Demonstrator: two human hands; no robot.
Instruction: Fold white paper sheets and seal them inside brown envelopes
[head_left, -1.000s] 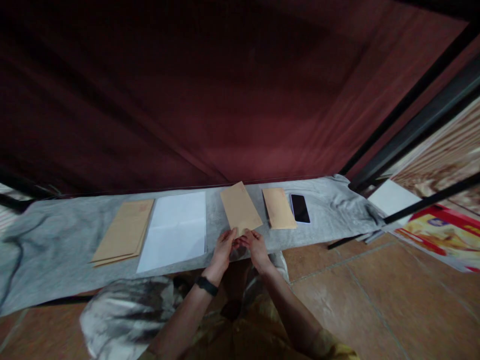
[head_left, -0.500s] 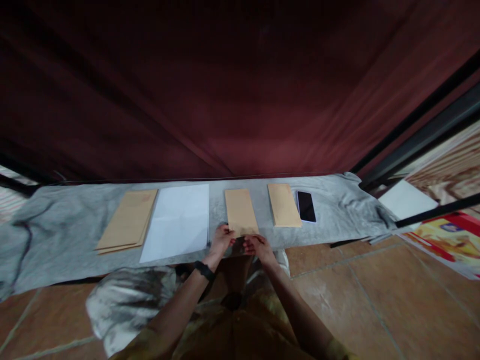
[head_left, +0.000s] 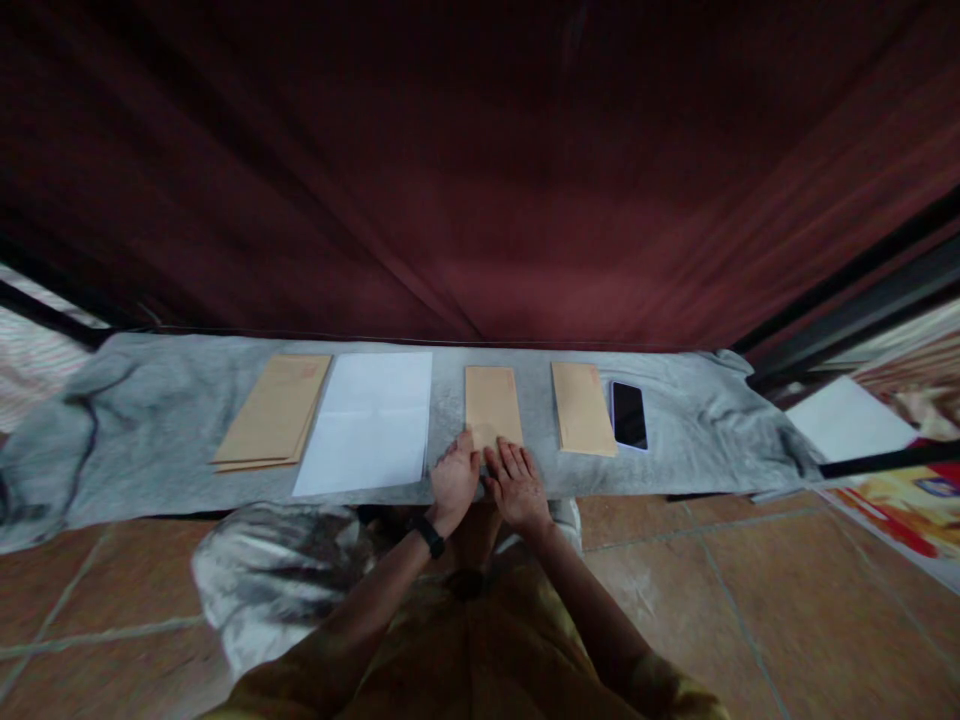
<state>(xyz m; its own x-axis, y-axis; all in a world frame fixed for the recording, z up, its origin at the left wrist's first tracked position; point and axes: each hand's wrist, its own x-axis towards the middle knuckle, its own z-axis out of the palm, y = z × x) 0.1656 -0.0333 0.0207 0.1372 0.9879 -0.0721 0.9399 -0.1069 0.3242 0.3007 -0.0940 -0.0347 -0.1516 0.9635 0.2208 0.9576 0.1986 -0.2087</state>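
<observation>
A brown paper envelope (head_left: 493,397) lies on the grey cloth in front of me, its near end partly under my hands. My left hand (head_left: 455,480), with a black band on the wrist, has its fingers drawn together on the envelope's near left corner. My right hand (head_left: 517,488) lies flat with its fingers stretched out over the near right part. Left of them is a stack of white paper sheets (head_left: 366,425). Farther left lies a pile of larger brown envelopes (head_left: 274,412). A small stack of brown envelopes (head_left: 583,408) is to the right.
A phone (head_left: 629,415) with a dark screen lies right of the small stack. Grey cloth (head_left: 697,430) covers the narrow bench, and a dark red curtain (head_left: 480,200) hangs behind it. A colourful printed box (head_left: 900,510) stands at the right by the tiled floor (head_left: 675,580).
My right hand has gone from curled fingers at the envelope's near edge to lying flat on it. My left hand has moved slightly forward onto its corner. The view has shifted slightly.
</observation>
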